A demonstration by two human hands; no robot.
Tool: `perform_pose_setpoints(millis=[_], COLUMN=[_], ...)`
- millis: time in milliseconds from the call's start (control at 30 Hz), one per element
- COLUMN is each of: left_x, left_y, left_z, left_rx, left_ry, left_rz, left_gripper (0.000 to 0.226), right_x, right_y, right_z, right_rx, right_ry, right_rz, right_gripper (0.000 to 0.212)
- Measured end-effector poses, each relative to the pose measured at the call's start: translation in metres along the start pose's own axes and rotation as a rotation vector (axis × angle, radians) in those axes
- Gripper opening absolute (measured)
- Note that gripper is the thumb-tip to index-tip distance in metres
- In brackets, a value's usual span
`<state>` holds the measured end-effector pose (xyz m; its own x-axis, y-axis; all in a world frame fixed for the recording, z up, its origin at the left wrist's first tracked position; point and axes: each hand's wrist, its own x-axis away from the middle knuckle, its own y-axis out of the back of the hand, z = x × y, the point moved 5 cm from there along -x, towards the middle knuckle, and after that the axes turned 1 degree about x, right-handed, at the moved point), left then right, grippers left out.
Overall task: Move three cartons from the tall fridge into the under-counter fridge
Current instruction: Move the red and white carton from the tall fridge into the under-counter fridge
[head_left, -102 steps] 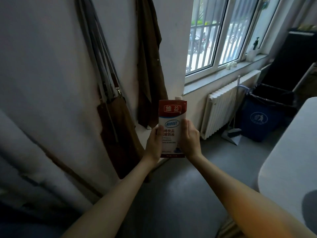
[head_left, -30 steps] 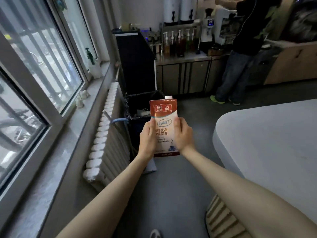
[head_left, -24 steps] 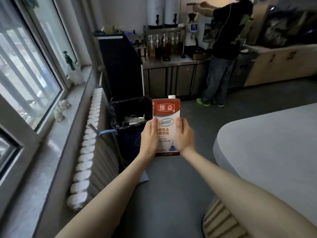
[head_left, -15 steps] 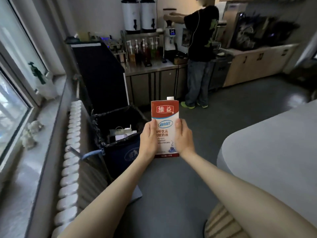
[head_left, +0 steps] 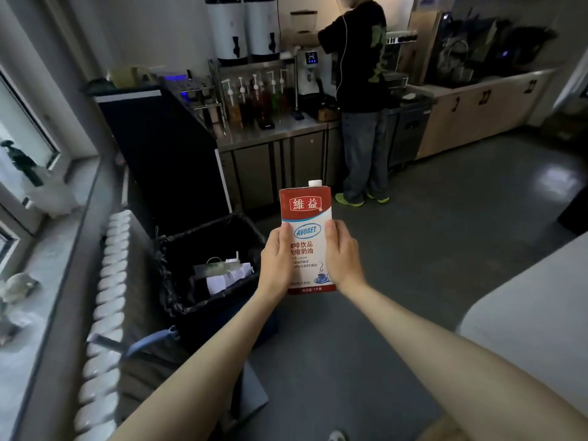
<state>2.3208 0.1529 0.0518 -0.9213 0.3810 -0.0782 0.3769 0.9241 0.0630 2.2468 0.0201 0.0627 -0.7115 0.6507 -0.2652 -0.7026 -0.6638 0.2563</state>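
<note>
An upright red and white carton (head_left: pixel 306 214) with a white cap is held out in front of me at chest height. My left hand (head_left: pixel 276 261) grips its left side and my right hand (head_left: pixel 342 256) grips its right side, fingers curled round the edges. Straight ahead, a steel counter with under-counter fridge doors (head_left: pixel 276 171) runs along the far wall. The tall fridge is out of view.
A black bin (head_left: pixel 178 259) with rubbish stands at the left, beside a black cabinet (head_left: pixel 159 148) and a white radiator (head_left: pixel 105 313) under the window. A person (head_left: pixel 359 100) stands at the counter. A pale rounded table (head_left: pixel 534 338) is at the right. Grey floor lies between.
My view has swung right, from a wall with hanging aprons past the window to the counter, and I have come closer to it. Both hands keep the same hold on the carton.
</note>
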Motion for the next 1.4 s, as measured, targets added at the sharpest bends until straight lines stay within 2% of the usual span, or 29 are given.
perform_pose_setpoints(millis=[167, 433, 567, 733, 900, 1100, 1400], left_x=[-0.067, -0.166, -0.212, -0.271, -0.335, -0.424, -0.539], left_y=[-0.024, -0.072, -0.093, -0.118, -0.141, -0.157, -0.168], left_z=[-0.002, -0.001, 0.005, 0.017, 0.024, 0.026, 0.019], left_rx=[-0.044, -0.022, -0.016, -0.030, 0.019, 0.064, 0.082], left_ry=[0.010, 0.025, 0.035, 0.035, 0.033, 0.051, 0.048], left_rz=[-0.034, 0.002, 0.012, 0.039, 0.083, 0.147, 0.210], left_gripper=[0.043, 0.053, 0.051, 0.046, 0.053, 0.048, 0.040], right_x=[-0.074, -0.184, -0.231, -0.282, -0.346, -0.426, -0.530], right_y=[-0.006, -0.005, -0.004, -0.006, -0.010, -0.027, -0.055], right_z=[-0.022, -0.057, -0.074, -0.100, -0.118, -0.126, -0.127], right_rx=[-0.013, 0.038, 0.057, 0.063, 0.113, 0.163, 0.176], right_ry=[-0.023, -0.035, -0.046, -0.063, -0.058, -0.058, -0.043], right_rz=[0.023, 0.031, 0.016, -0.005, -0.073, -0.100, -0.166], right_gripper=[0.048, 0.041, 0.048, 0.046, 0.052, 0.051, 0.067])
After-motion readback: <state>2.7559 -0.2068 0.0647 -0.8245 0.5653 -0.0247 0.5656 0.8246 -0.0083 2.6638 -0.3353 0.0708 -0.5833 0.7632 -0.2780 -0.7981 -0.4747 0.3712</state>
